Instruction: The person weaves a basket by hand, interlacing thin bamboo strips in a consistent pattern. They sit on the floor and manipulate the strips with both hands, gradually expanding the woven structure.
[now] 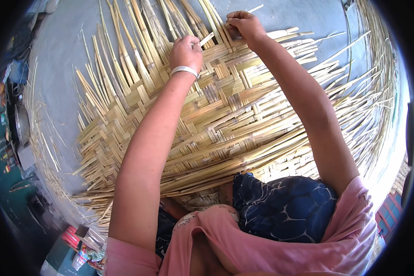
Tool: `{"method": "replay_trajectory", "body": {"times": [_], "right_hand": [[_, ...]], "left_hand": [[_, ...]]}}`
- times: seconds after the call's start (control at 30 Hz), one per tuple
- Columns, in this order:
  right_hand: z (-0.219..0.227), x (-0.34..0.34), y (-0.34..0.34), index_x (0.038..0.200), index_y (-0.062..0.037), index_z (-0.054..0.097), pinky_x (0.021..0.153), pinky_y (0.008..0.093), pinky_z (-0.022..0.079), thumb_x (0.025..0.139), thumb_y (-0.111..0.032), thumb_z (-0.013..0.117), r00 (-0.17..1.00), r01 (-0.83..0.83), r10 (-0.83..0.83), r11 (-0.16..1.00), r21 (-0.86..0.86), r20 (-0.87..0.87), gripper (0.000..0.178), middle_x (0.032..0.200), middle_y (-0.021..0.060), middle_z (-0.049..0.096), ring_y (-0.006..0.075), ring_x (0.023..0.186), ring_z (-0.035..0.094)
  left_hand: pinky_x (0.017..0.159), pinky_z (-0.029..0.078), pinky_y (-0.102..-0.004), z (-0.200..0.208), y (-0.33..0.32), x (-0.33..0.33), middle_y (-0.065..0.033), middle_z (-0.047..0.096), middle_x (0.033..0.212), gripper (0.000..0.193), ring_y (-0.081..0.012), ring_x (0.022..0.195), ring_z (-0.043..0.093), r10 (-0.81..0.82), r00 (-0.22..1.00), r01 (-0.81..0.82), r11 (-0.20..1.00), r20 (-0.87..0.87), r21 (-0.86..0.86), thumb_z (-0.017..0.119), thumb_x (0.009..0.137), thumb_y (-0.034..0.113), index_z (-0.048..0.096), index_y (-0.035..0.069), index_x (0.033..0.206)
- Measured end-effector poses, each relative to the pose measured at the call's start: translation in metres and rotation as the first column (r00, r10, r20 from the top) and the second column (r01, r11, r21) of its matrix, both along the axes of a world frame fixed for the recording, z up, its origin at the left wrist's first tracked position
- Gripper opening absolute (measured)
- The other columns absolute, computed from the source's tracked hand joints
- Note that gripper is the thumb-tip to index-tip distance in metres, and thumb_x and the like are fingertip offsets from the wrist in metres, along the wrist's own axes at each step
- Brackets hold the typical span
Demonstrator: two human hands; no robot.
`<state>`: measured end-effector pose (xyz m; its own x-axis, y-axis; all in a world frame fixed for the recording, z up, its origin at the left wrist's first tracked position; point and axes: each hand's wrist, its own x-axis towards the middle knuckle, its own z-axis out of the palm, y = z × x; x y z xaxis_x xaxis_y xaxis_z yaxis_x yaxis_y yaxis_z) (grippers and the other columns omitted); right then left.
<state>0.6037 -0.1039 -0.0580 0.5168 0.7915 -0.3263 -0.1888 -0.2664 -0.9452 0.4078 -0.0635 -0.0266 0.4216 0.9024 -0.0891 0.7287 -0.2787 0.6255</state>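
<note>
A partly woven mat [207, 92] of flat, split reed strips lies in front of me, with loose strip ends fanning out along its far and side edges. Over the far edge, my left hand [186, 53] is closed on a pale split reed strip [208, 38], whose end sticks out past the fingers. To the right and a little farther away, my right hand [244, 26] is pinched on a thin reed piece that shows beyond the fingers. Whether both hands grip one and the same strip, I cannot tell. Upright reed strips [215, 20] rise between the hands.
Long loose reeds [207, 177] lie across the mat's near side, close to my knees. More reeds [384, 55] line the right side of the grey floor [62, 60]. At the left stand a round metal vessel [22, 124] and assorted household things; red packets [70, 237] sit at lower left.
</note>
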Motion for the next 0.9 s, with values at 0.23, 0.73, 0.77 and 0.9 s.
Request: {"method": "replay_trajectory", "body": {"times": [0.23,0.73,0.77,0.9], "right_hand": [[0.009,-0.017,-0.043,0.091,-0.0151,0.067,0.076,0.0361,0.049,0.079,-0.015,0.059,0.359,0.014,0.150,0.986,-0.166,0.921,0.015,0.078,0.0050,0.067,0.0236,0.080,0.062],[0.015,-0.018,-0.069,0.103,-0.0226,0.065,0.077,0.0384,0.050,0.082,-0.023,0.058,0.588,-0.013,0.172,0.979,-0.203,0.791,0.022,0.090,0.0068,0.068,0.0298,0.087,0.062],[0.016,-0.022,-0.070,0.109,-0.0194,0.064,0.072,0.0351,0.051,0.085,-0.024,0.058,0.510,-0.024,0.194,0.977,-0.211,0.838,0.025,0.088,0.0107,0.068,0.0287,0.080,0.065],[0.035,-0.032,-0.097,0.110,-0.0173,0.064,0.076,0.0349,0.052,0.086,-0.022,0.059,0.405,-0.139,0.179,0.981,-0.133,0.897,0.025,0.097,0.0105,0.068,0.0293,0.086,0.065]], "left_hand": [[0.079,0.048,-0.0394,-0.005,-0.025,-0.010,-0.0092,0.056,0.092,0.007,-0.0298,0.086,0.055,-0.145,0.989,0.144,0.938,-0.020,0.315,0.060,0.082,0.012,0.067,0.011,0.084],[0.100,0.039,-0.0381,0.018,-0.024,-0.037,-0.0152,0.047,0.128,0.041,-0.0303,0.117,0.047,-0.467,0.856,0.497,0.861,-0.221,0.107,0.056,0.090,0.022,0.052,0.003,0.125],[0.100,0.040,-0.0364,0.015,-0.022,-0.056,-0.0156,0.046,0.130,0.040,-0.0302,0.115,0.049,-0.477,0.877,0.481,0.871,-0.065,0.096,0.057,0.090,0.022,0.052,0.002,0.124],[0.093,0.045,-0.0352,0.039,-0.038,-0.147,-0.0144,0.059,0.115,0.036,-0.0269,0.106,0.057,-0.439,0.899,0.437,0.896,0.006,0.074,0.061,0.087,0.023,0.058,0.004,0.117]]}}
